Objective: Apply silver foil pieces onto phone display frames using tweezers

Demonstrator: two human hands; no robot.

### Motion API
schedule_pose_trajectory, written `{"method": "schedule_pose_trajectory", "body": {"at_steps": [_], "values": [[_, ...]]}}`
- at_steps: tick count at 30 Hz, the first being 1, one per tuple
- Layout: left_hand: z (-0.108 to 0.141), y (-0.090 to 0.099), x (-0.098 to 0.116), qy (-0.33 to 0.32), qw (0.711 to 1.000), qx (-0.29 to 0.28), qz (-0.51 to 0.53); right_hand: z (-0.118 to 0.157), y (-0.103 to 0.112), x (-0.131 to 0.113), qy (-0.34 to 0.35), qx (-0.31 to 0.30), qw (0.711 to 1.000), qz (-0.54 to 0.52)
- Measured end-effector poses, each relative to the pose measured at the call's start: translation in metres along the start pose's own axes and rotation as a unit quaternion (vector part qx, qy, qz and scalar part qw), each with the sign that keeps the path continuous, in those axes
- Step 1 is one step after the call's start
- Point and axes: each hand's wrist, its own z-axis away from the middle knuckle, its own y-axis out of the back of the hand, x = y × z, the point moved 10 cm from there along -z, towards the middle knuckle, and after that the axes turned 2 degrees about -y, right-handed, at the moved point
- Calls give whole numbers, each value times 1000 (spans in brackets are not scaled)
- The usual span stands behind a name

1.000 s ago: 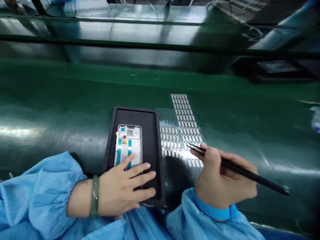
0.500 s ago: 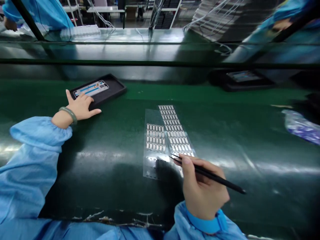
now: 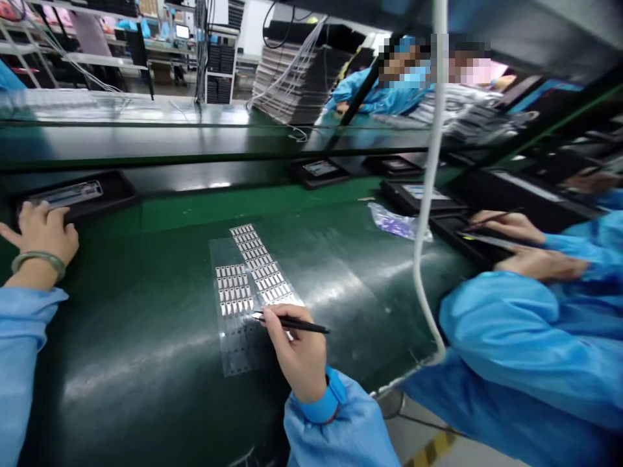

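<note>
My left hand [image 3: 46, 237] is spread at the near edge of a black tray [image 3: 119, 194] at the far left, where a phone-shaped part [image 3: 73, 193] lies. In my right hand [image 3: 296, 350] are black tweezers [image 3: 304, 325], pinched between thumb and fingers. Their tips are over clear sheets on the green surface. One sheet [image 3: 233, 344] carries rows of small silvery pieces [image 3: 234, 288] in its upper half. A second strip of such pieces [image 3: 260, 263] slants beside it, its lower end partly hidden by my right hand. Whether the tips grip a piece is too small to tell.
On the right, a co-worker's hands [image 3: 525, 250] work over a black tray. More black trays [image 3: 318, 172] line the far side of the green surface [image 3: 160, 272]. A plastic bag with purple contents [image 3: 396, 220] lies near a hanging white cable [image 3: 431, 188].
The view has swung to the right, bringing the co-worker and cable into sight. My left hand still rests at the tray, and my right hand still holds the tweezers by the sheets.
</note>
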Motion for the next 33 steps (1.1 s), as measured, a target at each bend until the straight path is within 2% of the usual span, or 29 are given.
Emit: {"method": "schedule_pose_trajectory", "body": {"at_steps": [2, 3, 7, 8, 10, 12, 19, 25, 33], "values": [[8, -12, 42, -73, 996, -33, 29, 0, -1, 2, -9, -1, 1000, -6], [16, -22, 67, -115, 990, -67, 45, 0, -1, 4, -13, -1, 1000, -10], [62, -61, 166, -261, 944, -174, 103, 1, 1, 10, -37, 7, 999, -26], [75, -68, 184, -287, 931, -194, 113, 1, 2, 11, -45, 12, 998, -31], [91, -77, 206, -311, 918, -215, 123, 1, 4, 13, -63, 23, 997, -48], [98, -80, 212, -312, 915, -222, 125, 0, 4, 14, -86, 28, 993, -76], [94, -88, 198, -298, 920, -224, 121, -1, 6, 25, -139, 44, 981, -126], [96, -92, 198, -297, 920, -226, 118, 4, 7, 33, -125, 52, 987, -89], [97, -94, 195, -294, 919, -232, 120, 4, 7, 29, -102, 45, 993, -46]]}}
